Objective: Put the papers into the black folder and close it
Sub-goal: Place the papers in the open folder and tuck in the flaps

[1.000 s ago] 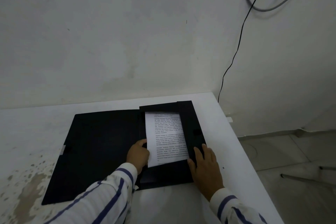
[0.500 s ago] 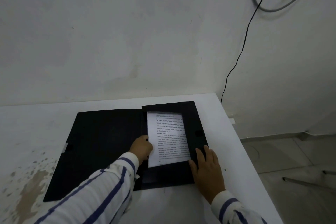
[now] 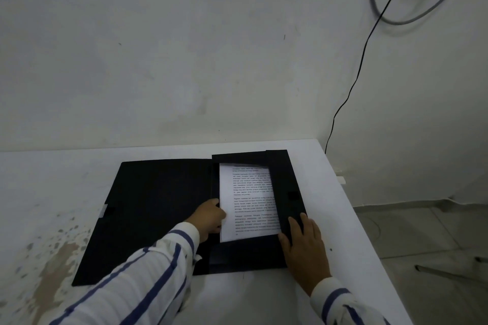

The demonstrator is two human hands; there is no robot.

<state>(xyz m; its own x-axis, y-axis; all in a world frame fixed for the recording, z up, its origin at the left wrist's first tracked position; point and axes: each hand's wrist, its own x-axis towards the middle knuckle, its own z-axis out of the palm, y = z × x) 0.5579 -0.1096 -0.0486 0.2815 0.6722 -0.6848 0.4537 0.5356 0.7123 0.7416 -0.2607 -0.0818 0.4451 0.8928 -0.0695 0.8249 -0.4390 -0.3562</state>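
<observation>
- Our left hand curls at the left edge of the papers, fingers bent against the sheet near the folder's spine; whether it pinches the edge or only presses on it, we cannot tell.
- Our right hand lies flat and open, grasping nothing, with its fingers spread on the folder's right flap, at the lower right corner of the sheet.
- The papers, a printed page uppermost, sit in the right half of the black folder, framed by its top, right and bottom flaps, which overlap the page's edges.
- The folder lies open on the white bench, its left cover flat and bare.
- Both our sleeves are white with blue stripes.
- The bench shows worn, speckled patches at its left.
- A thin black cable runs down the wall behind the bench's far right corner.
</observation>
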